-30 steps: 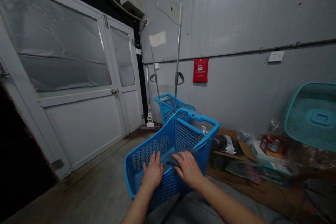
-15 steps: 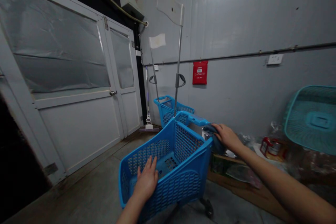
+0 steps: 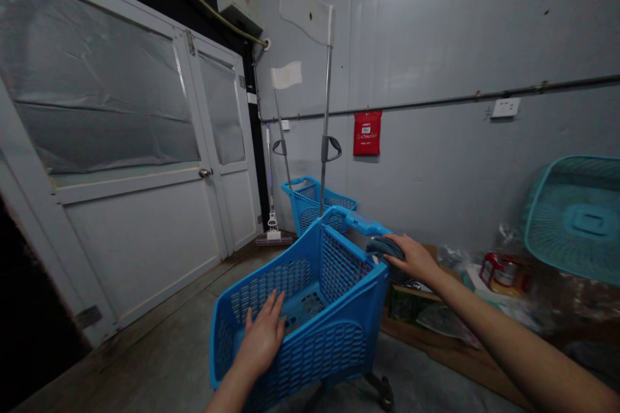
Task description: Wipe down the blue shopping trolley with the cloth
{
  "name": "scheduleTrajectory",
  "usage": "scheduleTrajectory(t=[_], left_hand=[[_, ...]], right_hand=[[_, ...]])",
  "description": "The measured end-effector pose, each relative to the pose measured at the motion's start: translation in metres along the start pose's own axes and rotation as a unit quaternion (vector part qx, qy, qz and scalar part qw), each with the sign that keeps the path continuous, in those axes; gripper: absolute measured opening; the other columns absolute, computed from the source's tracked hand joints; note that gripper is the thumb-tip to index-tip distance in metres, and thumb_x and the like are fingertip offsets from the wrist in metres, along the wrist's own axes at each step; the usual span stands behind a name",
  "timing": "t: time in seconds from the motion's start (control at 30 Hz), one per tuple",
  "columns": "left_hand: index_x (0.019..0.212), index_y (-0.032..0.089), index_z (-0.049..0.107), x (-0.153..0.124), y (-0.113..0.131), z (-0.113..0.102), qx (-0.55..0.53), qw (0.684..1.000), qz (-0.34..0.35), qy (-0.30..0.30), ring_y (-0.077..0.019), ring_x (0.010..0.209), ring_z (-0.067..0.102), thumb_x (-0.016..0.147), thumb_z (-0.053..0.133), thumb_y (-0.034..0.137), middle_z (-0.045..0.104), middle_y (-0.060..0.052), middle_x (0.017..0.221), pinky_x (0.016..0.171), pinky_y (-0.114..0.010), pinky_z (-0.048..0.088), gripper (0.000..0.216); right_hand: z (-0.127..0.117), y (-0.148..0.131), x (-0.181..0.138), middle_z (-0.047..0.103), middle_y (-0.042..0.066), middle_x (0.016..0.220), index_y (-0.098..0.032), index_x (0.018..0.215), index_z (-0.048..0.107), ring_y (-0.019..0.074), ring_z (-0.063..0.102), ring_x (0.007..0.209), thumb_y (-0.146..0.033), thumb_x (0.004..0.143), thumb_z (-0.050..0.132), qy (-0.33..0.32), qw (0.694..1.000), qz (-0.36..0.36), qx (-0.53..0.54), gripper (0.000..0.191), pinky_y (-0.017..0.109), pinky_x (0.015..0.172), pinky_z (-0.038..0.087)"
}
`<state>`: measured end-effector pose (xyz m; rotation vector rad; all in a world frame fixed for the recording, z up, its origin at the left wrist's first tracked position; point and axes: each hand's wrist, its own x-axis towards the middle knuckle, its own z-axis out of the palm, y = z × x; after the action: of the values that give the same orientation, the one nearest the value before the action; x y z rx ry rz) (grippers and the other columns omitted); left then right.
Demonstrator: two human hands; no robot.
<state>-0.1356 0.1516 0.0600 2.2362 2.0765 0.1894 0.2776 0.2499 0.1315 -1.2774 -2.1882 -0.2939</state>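
Observation:
A blue plastic shopping cart (image 3: 323,335) stands in front of me, with a tall metal pole rising from its far side and a white flag (image 3: 306,6) at the top. My left hand (image 3: 263,337) lies over the cart's near side rim, fingers stretched out above the basket. At the right end of the cart's handle (image 3: 365,224), my right hand (image 3: 411,257) grips a dark grey-blue cloth (image 3: 384,247) and presses it at the corner of the rim. Part of the cloth is hidden under my fingers. The basket's visible floor holds nothing.
A second blue cart (image 3: 310,203) with a flag stands behind by the wall. A sponge mop (image 3: 274,232) leans beside the white double door (image 3: 145,239). At right are a teal plastic basket (image 3: 576,219), a tin can (image 3: 504,273) and cardboard. A red pouch (image 3: 367,133) hangs on the wall.
My right hand has shifted the cloth slightly, onto the inner corner of the handle and rim. My left hand stays on the near rim. The view has turned a little.

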Motion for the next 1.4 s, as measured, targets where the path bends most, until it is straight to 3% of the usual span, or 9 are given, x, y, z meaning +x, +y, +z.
scheduleTrajectory(t=[0.27,0.37,0.47,0.57,0.7,0.77,0.93,1.23,1.4], left_hand=[[0.148,0.023,0.029,0.007,-0.076,-0.007,0.045,0.998,0.003,0.042,-0.0228,0.144,0.021,0.086,0.034,0.025,0.022,-0.006,0.157,0.115,-0.055,0.01,0.062],[0.146,0.017,0.034,0.014,-0.085,-0.015,0.104,0.988,-0.077,0.079,-0.0271,0.145,0.019,0.085,0.036,0.024,0.024,-0.013,0.156,0.113,-0.06,0.009,0.062],[0.148,0.012,0.03,0.013,-0.059,-0.028,0.112,0.983,-0.112,0.087,-0.0291,0.145,0.017,0.086,0.039,0.026,0.019,-0.017,0.157,0.112,-0.06,0.014,0.064],[0.15,0.017,0.024,0.001,-0.006,-0.038,0.043,0.995,-0.028,0.09,-0.0276,0.146,0.011,0.091,0.038,0.036,0.013,-0.013,0.159,0.114,-0.057,0.013,0.064],[0.152,0.026,0.012,-0.024,0.058,-0.044,-0.076,0.987,0.096,0.1,-0.0229,0.147,0.005,0.096,0.029,0.048,0.006,-0.004,0.16,0.117,-0.053,0.007,0.062],[0.152,0.028,0.008,-0.032,0.074,-0.045,-0.115,0.982,0.12,0.086,-0.0222,0.147,0.004,0.097,0.024,0.051,0.006,-0.002,0.16,0.117,-0.052,0.007,0.062],[0.152,0.027,0.004,-0.025,0.064,-0.044,-0.147,0.98,0.112,0.075,-0.0227,0.147,0.001,0.096,0.024,0.058,0.004,-0.005,0.16,0.116,-0.053,0.008,0.067],[0.151,0.028,-0.006,-0.028,0.041,-0.069,-0.143,0.975,0.147,0.086,-0.0265,0.146,0.002,0.095,0.022,0.061,0.004,-0.009,0.16,0.114,-0.06,0.01,0.07],[0.15,0.028,-0.01,-0.038,0.057,-0.087,-0.13,0.971,0.194,0.053,-0.0252,0.146,-0.001,0.093,0.024,0.066,-0.002,-0.007,0.159,0.115,-0.059,0.005,0.077]], right_hand=[[-0.033,-0.064,-0.051,0.061,0.011,0.126,-0.022,0.131,0.051,0.0278,0.057,0.115,-0.038,0.086,0.056,-0.019,0.996,-0.075,0.038,0.048,0.044,0.098,0.044],[-0.039,-0.094,-0.068,0.062,0.013,0.123,-0.021,0.131,0.05,0.0273,0.059,0.111,-0.035,0.087,0.054,-0.031,0.99,-0.106,0.085,0.047,0.041,0.095,0.047],[-0.046,-0.121,-0.07,0.064,0.013,0.119,-0.021,0.129,0.052,0.0266,0.061,0.108,-0.037,0.088,0.054,-0.03,0.983,-0.125,0.133,0.044,0.038,0.092,0.048],[-0.058,-0.13,-0.052,0.066,0.011,0.116,-0.022,0.125,0.054,0.026,0.064,0.104,-0.041,0.087,0.056,-0.011,0.979,-0.109,0.171,0.043,0.036,0.089,0.05],[-0.064,-0.107,-0.006,0.062,0.011,0.122,-0.021,0.129,0.051,0.0262,0.059,0.11,-0.041,0.089,0.052,0.092,0.983,-0.019,0.16,0.044,0.041,0.096,0.047],[-0.054,-0.092,0.015,0.059,0.011,0.128,-0.02,0.131,0.05,0.0259,0.054,0.118,-0.041,0.092,0.049,0.07,0.987,-0.029,0.142,0.045,0.044,0.102,0.042],[-0.022,-0.09,0.026,0.061,0.01,0.128,-0.022,0.124,0.058,0.027,0.051,0.124,-0.044,0.094,0.047,-0.052,0.988,-0.085,0.118,0.039,0.051,0.107,0.035],[-0.039,-0.183,-0.034,0.053,0.01,0.136,-0.022,0.131,0.05,0.0262,0.039,0.133,-0.045,0.091,0.054,-0.067,0.958,-0.193,0.203,0.046,0.047,0.111,0.031],[-0.006,-0.14,0.016,0.056,0.011,0.134,-0.018,0.126,0.055,0.0247,0.047,0.128,-0.035,0.094,0.048,-0.064,0.984,-0.075,0.147,0.037,0.044,0.11,0.033]])
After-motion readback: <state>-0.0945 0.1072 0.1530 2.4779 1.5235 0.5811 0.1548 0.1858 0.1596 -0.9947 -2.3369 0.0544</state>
